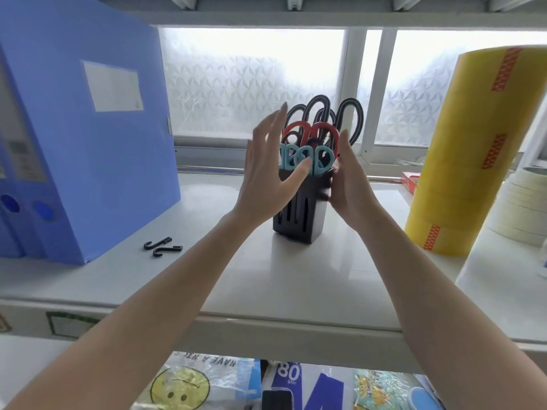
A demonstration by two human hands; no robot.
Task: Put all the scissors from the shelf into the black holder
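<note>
My holder [299, 214] is black, with scissors in it: teal handles [305, 159] in front, red ones [319, 130] behind, black ones [352, 113] at the back. The shelf [296, 276] is pale grey-white. Left stand blue folders [88, 143] with a whitish label, two black hooks [162, 246] nearby. Right, yellow tape rolls [470, 155] bear orange-red patterned strips, beside cream tape rolls [521, 202]. The window [251, 84] is frosted with a triangle pattern.

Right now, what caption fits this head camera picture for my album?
Two open hands, left hand and right hand, flank a black holder full of scissors.
</note>
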